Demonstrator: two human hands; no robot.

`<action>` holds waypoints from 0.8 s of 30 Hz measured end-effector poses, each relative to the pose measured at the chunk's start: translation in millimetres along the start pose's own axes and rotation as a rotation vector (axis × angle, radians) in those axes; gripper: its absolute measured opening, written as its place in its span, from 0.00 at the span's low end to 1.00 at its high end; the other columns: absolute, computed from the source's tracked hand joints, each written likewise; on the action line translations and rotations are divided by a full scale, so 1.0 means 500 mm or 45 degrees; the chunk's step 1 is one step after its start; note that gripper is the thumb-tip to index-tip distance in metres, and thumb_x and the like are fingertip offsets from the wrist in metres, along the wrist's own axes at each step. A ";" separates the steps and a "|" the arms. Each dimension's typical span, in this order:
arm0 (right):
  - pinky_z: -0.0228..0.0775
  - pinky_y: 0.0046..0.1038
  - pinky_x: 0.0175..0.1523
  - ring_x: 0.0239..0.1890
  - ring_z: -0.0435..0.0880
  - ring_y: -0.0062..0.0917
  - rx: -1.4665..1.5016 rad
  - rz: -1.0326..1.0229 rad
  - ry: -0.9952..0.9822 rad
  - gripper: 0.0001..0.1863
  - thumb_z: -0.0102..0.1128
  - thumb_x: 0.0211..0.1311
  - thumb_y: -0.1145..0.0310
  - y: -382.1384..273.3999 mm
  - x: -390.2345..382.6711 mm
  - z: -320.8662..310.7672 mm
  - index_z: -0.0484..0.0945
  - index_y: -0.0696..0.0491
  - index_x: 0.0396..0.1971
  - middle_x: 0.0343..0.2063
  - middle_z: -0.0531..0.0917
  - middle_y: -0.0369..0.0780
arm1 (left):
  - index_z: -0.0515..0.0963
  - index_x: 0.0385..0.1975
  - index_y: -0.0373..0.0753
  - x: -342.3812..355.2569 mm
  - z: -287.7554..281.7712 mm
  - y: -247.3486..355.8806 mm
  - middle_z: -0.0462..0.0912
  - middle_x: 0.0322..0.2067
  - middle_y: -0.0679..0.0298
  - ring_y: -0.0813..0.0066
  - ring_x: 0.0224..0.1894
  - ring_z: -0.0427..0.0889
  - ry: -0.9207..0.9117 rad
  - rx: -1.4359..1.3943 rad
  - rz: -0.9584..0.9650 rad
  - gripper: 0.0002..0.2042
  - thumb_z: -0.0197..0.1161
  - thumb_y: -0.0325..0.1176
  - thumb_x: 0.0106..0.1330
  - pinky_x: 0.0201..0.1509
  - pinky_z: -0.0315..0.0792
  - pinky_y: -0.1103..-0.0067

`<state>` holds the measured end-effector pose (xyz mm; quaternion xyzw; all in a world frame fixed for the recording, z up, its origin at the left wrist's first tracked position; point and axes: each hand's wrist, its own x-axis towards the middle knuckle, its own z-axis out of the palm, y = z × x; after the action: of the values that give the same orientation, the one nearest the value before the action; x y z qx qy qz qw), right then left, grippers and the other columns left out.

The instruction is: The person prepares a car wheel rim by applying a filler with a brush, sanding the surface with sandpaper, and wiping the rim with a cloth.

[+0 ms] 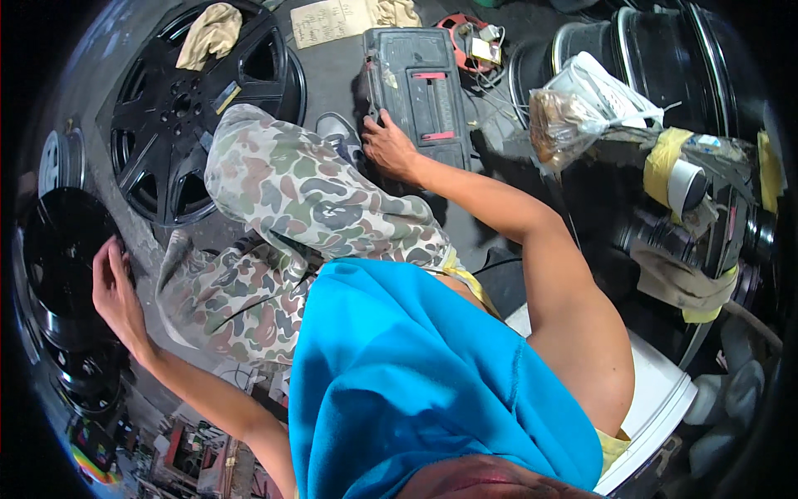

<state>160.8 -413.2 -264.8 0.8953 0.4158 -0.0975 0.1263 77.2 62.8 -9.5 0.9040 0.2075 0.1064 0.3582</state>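
Note:
My right hand [389, 148] is at the left edge of a dark grey plastic toolbox [407, 58] with red latches, its fingers curled against the side. The toolbox lid is down. My left hand [116, 287] is held out at the left, fingers stretched and slightly bent with nothing in them. It is nearest to a glossy black wheel rim [66, 241]; I cannot tell whether it touches it. In front of my knees lies a large black spoked wheel rim [183, 104], with a beige cloth [209, 35] and a small yellowish strip [227, 97] on it.
A written-on cardboard piece [332, 22] lies beyond the toolbox, beside a red cable reel [474, 41]. More wheel rims [665, 50] stand at the far right, near a stand with yellow cloth [667, 170] and a plastic bag [561, 125]. Tools and clutter [191, 453] lie at lower left.

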 end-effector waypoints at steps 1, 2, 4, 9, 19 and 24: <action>0.51 0.53 0.74 0.70 0.65 0.35 -0.013 0.005 -0.039 0.15 0.54 0.64 0.58 0.001 -0.008 -0.007 0.87 0.48 0.41 0.52 0.84 0.35 | 0.82 0.52 0.32 0.017 0.028 0.026 0.86 0.44 0.64 0.80 0.44 0.81 -0.043 -0.037 0.013 0.15 0.59 0.38 0.79 0.52 0.76 0.80; 0.51 0.52 0.74 0.71 0.64 0.34 -0.031 0.013 -0.083 0.16 0.53 0.66 0.58 0.004 -0.020 -0.010 0.86 0.48 0.43 0.55 0.83 0.35 | 0.83 0.51 0.32 0.030 0.064 0.053 0.86 0.42 0.66 0.80 0.44 0.81 -0.067 0.024 0.096 0.14 0.59 0.37 0.78 0.52 0.75 0.82; 0.50 0.51 0.75 0.72 0.63 0.33 -0.016 -0.017 -0.082 0.16 0.52 0.67 0.58 0.009 -0.049 -0.008 0.86 0.48 0.44 0.57 0.82 0.35 | 0.83 0.50 0.34 0.042 0.102 0.092 0.87 0.41 0.65 0.81 0.42 0.81 -0.123 0.191 0.194 0.13 0.62 0.36 0.77 0.49 0.74 0.82; 0.47 0.50 0.78 0.75 0.60 0.32 -0.048 -0.147 -0.051 0.16 0.50 0.71 0.57 0.032 -0.149 0.006 0.85 0.46 0.46 0.60 0.80 0.34 | 0.84 0.49 0.36 0.038 0.171 0.126 0.87 0.37 0.64 0.80 0.39 0.80 -0.221 0.247 0.350 0.13 0.62 0.38 0.76 0.45 0.73 0.80; 0.40 0.49 0.82 0.79 0.50 0.40 0.193 -0.156 0.034 0.19 0.54 0.68 0.60 0.016 -0.229 0.009 0.81 0.42 0.56 0.73 0.64 0.40 | 0.83 0.44 0.33 0.034 0.203 0.061 0.85 0.32 0.61 0.79 0.35 0.78 -0.461 0.262 0.254 0.13 0.62 0.38 0.75 0.40 0.72 0.79; 0.43 0.52 0.80 0.79 0.51 0.42 0.421 0.108 0.256 0.27 0.65 0.57 0.64 0.004 -0.252 -0.026 0.79 0.44 0.60 0.74 0.62 0.41 | 0.83 0.45 0.33 0.036 0.205 0.064 0.85 0.33 0.61 0.79 0.35 0.78 -0.457 0.254 0.226 0.13 0.62 0.38 0.75 0.40 0.72 0.78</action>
<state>82.9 -501.2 -217.1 0.9259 0.3664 -0.0693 -0.0605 137.8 -11.9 -60.2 0.9542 0.0697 -0.0461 0.2873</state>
